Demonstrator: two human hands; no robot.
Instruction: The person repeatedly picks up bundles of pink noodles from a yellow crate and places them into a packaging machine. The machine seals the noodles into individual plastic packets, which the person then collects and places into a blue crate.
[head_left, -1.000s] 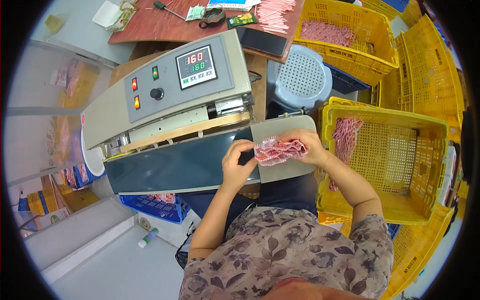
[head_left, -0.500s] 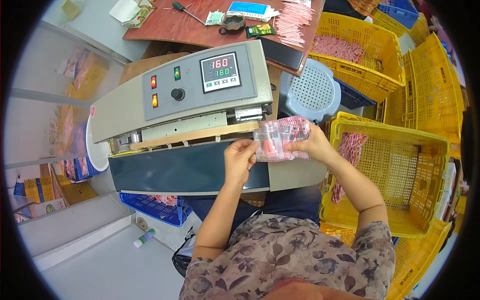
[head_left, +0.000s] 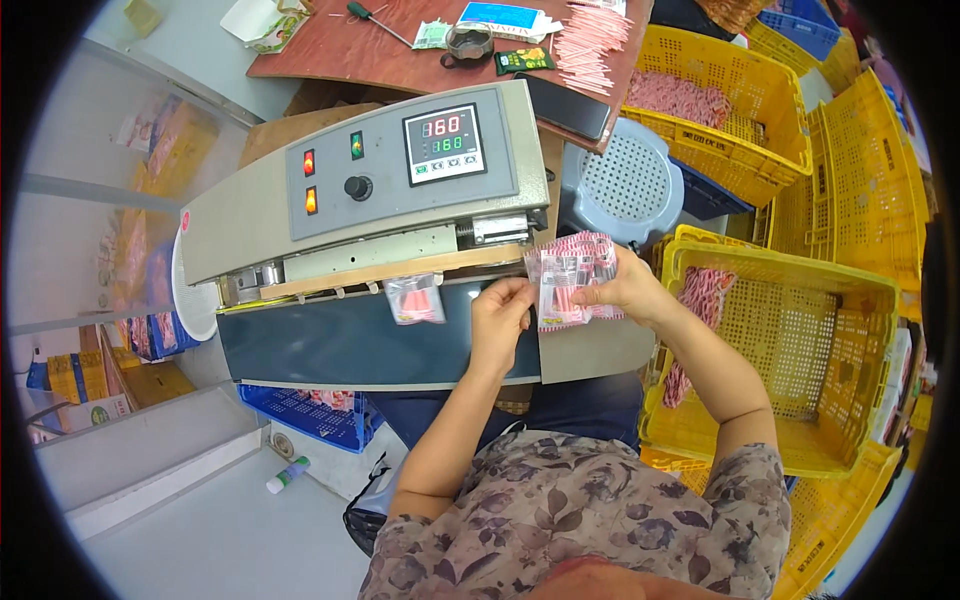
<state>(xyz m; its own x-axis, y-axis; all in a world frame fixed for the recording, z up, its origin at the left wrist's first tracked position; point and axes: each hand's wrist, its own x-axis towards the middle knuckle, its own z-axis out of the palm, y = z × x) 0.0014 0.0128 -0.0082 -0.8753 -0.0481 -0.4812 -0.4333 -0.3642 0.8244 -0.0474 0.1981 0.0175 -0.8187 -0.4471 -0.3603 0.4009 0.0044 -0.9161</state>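
My right hand (head_left: 628, 287) grips a stack of small clear packets (head_left: 566, 290) with red-and-white striped edges and pink contents, its thumb pressed across the front one. My left hand (head_left: 502, 318) is closed, thumb and fingers pinched together at the stack's left edge. What the pinch holds, if anything, is hidden. Both hands are in front of a band sealing machine (head_left: 380, 190) with a lit display panel. From the machine's sealing slot hangs a single clear packet (head_left: 415, 300) with pink contents, left of my left hand and apart from it.
To my right stand yellow crates (head_left: 790, 350) holding pink bundles. A grey-blue stool (head_left: 622, 178) is behind the stack. On the red-brown table (head_left: 350, 50) lie a phone (head_left: 565, 105), a screwdriver (head_left: 375, 22), a dark cup (head_left: 466, 45) and pink sticks (head_left: 590, 45). A blue crate (head_left: 310, 415) is below the machine.
One packet now hangs in the machine's slot, left of where the hands are. My left hand has shifted slightly right. The stack in my right hand is turned a little more upright.
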